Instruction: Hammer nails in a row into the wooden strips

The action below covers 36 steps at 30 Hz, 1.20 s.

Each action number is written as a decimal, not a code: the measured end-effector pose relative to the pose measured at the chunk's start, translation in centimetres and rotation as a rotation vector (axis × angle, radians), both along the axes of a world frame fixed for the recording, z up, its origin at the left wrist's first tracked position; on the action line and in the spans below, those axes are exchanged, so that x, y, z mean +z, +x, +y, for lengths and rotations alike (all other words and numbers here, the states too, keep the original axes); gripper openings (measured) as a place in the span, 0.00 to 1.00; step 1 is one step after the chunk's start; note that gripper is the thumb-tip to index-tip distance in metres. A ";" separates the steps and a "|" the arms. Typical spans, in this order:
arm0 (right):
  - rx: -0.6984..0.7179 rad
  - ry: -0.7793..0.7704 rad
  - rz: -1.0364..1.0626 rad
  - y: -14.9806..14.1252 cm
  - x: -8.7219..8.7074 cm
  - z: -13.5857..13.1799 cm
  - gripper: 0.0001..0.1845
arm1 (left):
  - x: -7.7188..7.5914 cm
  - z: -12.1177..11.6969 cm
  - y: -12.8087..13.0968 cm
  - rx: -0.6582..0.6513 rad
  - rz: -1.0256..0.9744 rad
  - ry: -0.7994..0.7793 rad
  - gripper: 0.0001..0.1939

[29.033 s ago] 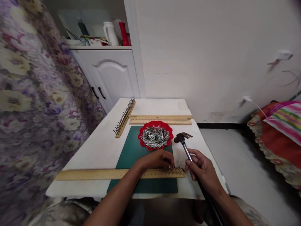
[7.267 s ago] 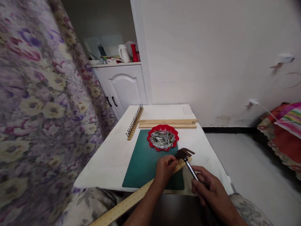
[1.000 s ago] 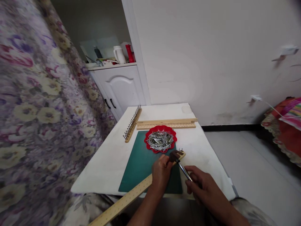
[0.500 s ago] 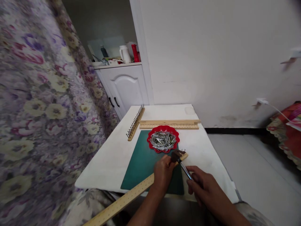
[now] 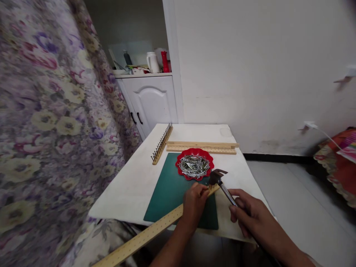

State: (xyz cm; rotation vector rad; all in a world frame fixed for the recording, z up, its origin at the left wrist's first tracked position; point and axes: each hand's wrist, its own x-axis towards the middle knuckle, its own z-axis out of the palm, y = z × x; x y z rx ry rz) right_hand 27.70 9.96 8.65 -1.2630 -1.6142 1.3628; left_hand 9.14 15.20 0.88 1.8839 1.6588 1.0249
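Observation:
My right hand (image 5: 249, 213) is closed round the handle of a claw hammer (image 5: 228, 193). The hammer's dark head is over the far end of a long wooden strip (image 5: 157, 230) with rows of small holes. That strip runs diagonally from my lap across a green mat (image 5: 162, 198). My left hand (image 5: 193, 202) rests by the strip's far end, thumb and fingers pinched together on a nail, mostly hidden by the fingers. Several nails stand in the strip's end, partly behind the hammer head. Just beyond, a red scalloped bowl (image 5: 179, 170) holds a heap of loose nails (image 5: 194, 165).
At the table's (image 5: 125, 193) back left lies a wooden strip studded with upright nails (image 5: 162, 144). More wooden strips (image 5: 201, 146) lie crosswise behind the bowl. A floral curtain (image 5: 66, 122) hangs at left, a white cabinet (image 5: 152, 98) and wall behind.
Since the oldest frame, the holed strip has turned from lying across the table to diagonal, reaching my lap. In the last second, the hammer head has risen off the strip's end, up and right.

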 end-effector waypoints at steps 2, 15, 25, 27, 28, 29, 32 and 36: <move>0.012 -0.013 -0.014 -0.1 0.0 0.1 0.18 | -0.1 0.1 0.0 0.000 -0.001 0.007 0.07; 0.023 -0.010 0.020 -0.5 -0.9 0.1 0.17 | -0.1 0.2 0.1 -0.002 0.035 0.032 0.08; 0.053 -0.012 -0.006 -0.6 -1.2 0.3 0.17 | -0.4 0.4 0.1 0.013 0.123 0.038 0.08; 0.058 -0.022 -0.004 -0.6 -1.3 0.3 0.17 | -0.5 0.4 0.1 0.009 0.111 0.036 0.09; 0.064 -0.033 -0.002 -0.6 -1.3 0.4 0.17 | -0.5 0.4 0.1 0.010 0.107 0.032 0.09; 0.071 -0.050 0.008 -0.5 -1.3 0.4 0.16 | -0.5 0.4 0.1 0.011 0.104 0.027 0.09; 0.060 -0.078 0.079 -0.1 -1.2 0.5 0.16 | -0.4 0.3 0.1 0.007 0.088 0.018 0.08; 0.011 -0.061 0.211 0.6 -1.2 1.3 0.17 | 0.1 0.2 0.0 -0.006 0.066 -0.002 0.08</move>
